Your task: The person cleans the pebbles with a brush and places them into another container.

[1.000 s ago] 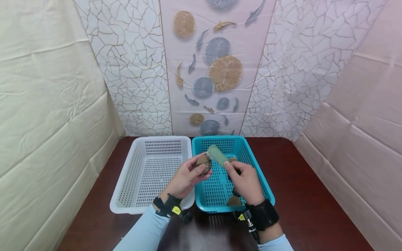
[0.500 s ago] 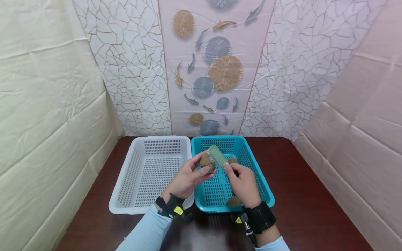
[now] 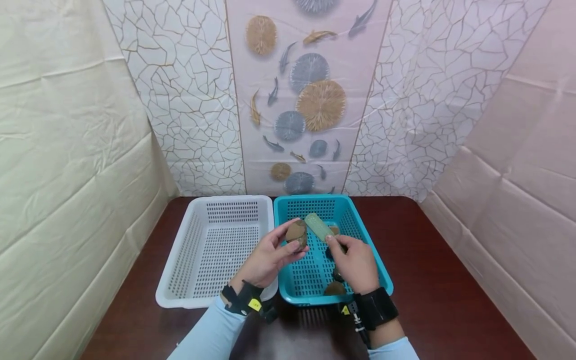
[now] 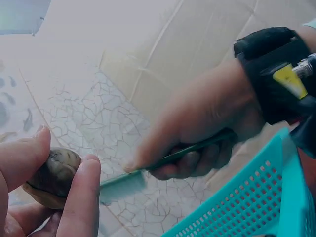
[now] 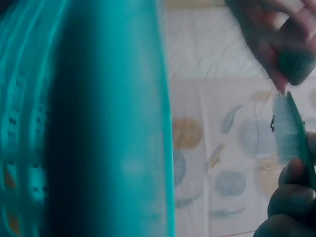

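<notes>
My left hand [image 3: 266, 256] holds a rounded, mud-coated lump [image 3: 296, 235], stone or shell, between thumb and fingers above the teal basket's left side. One face is matt brown; a darker, mottled part shows along its lower edge. In the left wrist view the lump [image 4: 57, 173] has a dark, smooth side edged with tan mud. My right hand [image 3: 357, 262] grips the handle of a flat green brush [image 3: 318, 227], thumb on top. Pale bristles [image 5: 285, 131] show in the right wrist view. A small gap separates the brush from the lump in the head view.
The teal basket [image 3: 288, 298] holds several more lumps, including a brown one [image 3: 335, 288] near the front and a dark one [image 3: 337, 274] behind it. A white basket [image 3: 163, 287] stands against its left side on the dark red table [image 3: 432, 275]. Fabric walls enclose the back and sides.
The brush was against the lump half a second ago and is now drawn away to the right, slightly lower. The left hand has turned the lump a little, showing more of its brown face.
</notes>
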Action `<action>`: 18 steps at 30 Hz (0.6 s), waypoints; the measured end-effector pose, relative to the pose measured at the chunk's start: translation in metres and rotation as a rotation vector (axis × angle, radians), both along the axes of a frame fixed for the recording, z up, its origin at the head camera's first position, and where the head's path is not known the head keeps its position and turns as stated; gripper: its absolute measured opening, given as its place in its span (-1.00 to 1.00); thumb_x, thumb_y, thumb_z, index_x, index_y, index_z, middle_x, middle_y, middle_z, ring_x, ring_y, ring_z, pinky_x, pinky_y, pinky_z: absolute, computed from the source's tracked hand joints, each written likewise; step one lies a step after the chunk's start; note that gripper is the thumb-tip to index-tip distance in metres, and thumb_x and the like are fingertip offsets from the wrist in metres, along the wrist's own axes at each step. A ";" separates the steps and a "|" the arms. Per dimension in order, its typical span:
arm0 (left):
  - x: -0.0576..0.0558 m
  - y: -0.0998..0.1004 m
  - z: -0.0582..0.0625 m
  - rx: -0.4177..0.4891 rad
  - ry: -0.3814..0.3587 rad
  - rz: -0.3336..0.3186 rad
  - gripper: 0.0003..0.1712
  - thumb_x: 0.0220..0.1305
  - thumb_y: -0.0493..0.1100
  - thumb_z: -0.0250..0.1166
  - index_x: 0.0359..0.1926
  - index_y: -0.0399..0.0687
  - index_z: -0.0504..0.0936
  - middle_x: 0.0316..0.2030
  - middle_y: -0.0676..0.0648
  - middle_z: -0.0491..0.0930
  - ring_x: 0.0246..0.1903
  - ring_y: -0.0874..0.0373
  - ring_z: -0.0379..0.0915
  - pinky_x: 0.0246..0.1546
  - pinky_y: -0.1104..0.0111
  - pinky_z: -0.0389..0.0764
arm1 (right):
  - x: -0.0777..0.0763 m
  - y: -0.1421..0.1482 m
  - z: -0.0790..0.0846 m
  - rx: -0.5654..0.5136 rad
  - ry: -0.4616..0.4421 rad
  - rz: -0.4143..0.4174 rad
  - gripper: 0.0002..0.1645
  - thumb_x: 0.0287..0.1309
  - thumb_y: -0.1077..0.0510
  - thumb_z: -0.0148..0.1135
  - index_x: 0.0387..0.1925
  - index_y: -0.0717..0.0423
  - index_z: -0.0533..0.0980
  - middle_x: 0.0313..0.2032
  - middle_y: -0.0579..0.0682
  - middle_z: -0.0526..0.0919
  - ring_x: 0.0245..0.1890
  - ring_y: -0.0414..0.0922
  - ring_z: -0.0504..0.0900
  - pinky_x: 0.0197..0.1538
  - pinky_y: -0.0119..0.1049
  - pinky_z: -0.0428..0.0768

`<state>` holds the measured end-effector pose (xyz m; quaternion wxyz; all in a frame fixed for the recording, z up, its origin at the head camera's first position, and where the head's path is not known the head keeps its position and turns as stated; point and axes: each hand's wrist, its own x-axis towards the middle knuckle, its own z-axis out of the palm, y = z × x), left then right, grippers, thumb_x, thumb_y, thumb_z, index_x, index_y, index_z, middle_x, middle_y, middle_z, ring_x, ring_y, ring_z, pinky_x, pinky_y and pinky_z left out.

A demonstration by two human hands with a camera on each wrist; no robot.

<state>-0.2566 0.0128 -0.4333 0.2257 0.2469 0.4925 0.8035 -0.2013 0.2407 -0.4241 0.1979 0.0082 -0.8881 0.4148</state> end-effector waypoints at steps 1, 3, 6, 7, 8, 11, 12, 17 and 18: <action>0.000 0.000 0.000 0.000 -0.005 0.005 -0.25 0.71 -0.34 0.14 0.75 -0.11 0.11 0.51 -0.35 0.25 0.24 -0.11 0.63 0.30 0.17 0.65 | 0.000 0.000 0.000 0.005 0.013 -0.017 -0.61 0.67 -0.08 0.24 -0.25 0.06 0.76 -0.63 -0.09 0.39 -0.63 -0.11 0.36 -0.47 -0.20 0.37; -0.001 0.000 0.000 -0.005 -0.013 0.014 -0.26 0.70 -0.35 0.15 0.74 -0.10 0.14 0.51 -0.33 0.26 0.23 -0.10 0.64 0.29 0.16 0.66 | 0.002 -0.001 0.002 -0.025 0.050 0.003 -0.63 0.65 -0.05 0.26 -0.25 0.05 0.76 -0.64 -0.08 0.40 -0.64 -0.10 0.37 -0.49 -0.19 0.38; 0.000 0.001 0.000 -0.008 -0.011 0.024 -0.23 0.69 -0.37 0.16 0.75 -0.06 0.14 0.55 -0.31 0.24 0.23 -0.06 0.65 0.29 0.13 0.65 | 0.005 -0.004 0.004 -0.092 0.066 0.099 -0.58 0.66 -0.07 0.24 -0.35 0.04 0.70 -0.62 -0.08 0.40 -0.62 -0.10 0.36 -0.49 -0.20 0.36; 0.000 0.002 -0.001 -0.005 -0.014 0.030 -0.23 0.68 -0.38 0.17 0.75 -0.05 0.14 0.56 -0.29 0.24 0.23 -0.06 0.66 0.29 0.12 0.65 | 0.005 -0.005 0.004 -0.101 0.062 0.116 -0.57 0.66 -0.07 0.24 -0.37 0.04 0.68 -0.62 -0.08 0.39 -0.62 -0.10 0.36 -0.49 -0.21 0.36; 0.001 0.002 -0.001 -0.002 -0.015 0.033 -0.22 0.67 -0.39 0.17 0.75 -0.05 0.14 0.57 -0.29 0.24 0.24 -0.07 0.66 0.30 0.11 0.65 | 0.004 -0.006 0.003 -0.089 0.052 0.117 -0.54 0.66 -0.08 0.24 -0.40 0.05 0.66 -0.63 -0.08 0.37 -0.62 -0.11 0.34 -0.48 -0.21 0.35; 0.002 0.002 -0.002 0.005 -0.017 0.041 -0.20 0.66 -0.42 0.17 0.76 -0.06 0.12 0.57 -0.30 0.23 0.26 -0.13 0.65 0.30 0.11 0.64 | 0.001 -0.004 0.000 -0.005 0.032 0.035 -0.54 0.67 -0.11 0.22 -0.36 0.04 0.67 -0.63 -0.11 0.36 -0.63 -0.14 0.33 -0.47 -0.23 0.33; 0.003 0.002 -0.002 0.007 -0.023 0.044 -0.20 0.65 -0.43 0.16 0.76 -0.06 0.12 0.57 -0.30 0.23 0.26 -0.14 0.65 0.30 0.11 0.65 | 0.001 -0.003 -0.001 0.006 0.032 0.005 -0.53 0.67 -0.11 0.23 -0.38 0.05 0.67 -0.65 -0.10 0.36 -0.64 -0.14 0.33 -0.48 -0.23 0.34; 0.004 0.003 -0.001 -0.011 -0.038 0.064 -0.18 0.62 -0.47 0.19 0.74 -0.05 0.16 0.63 -0.23 0.19 0.20 -0.07 0.71 0.24 0.14 0.69 | 0.007 -0.003 0.001 -0.072 0.063 0.052 -0.52 0.66 -0.08 0.24 -0.46 0.01 0.61 -0.65 -0.05 0.37 -0.65 -0.07 0.36 -0.51 -0.19 0.37; 0.004 0.003 0.000 -0.011 -0.037 0.063 -0.17 0.61 -0.48 0.21 0.74 -0.04 0.17 0.65 -0.21 0.18 0.18 -0.05 0.72 0.23 0.14 0.69 | 0.007 -0.003 0.001 -0.096 0.055 0.079 -0.51 0.67 -0.09 0.24 -0.47 0.03 0.60 -0.65 -0.05 0.37 -0.64 -0.06 0.36 -0.51 -0.19 0.37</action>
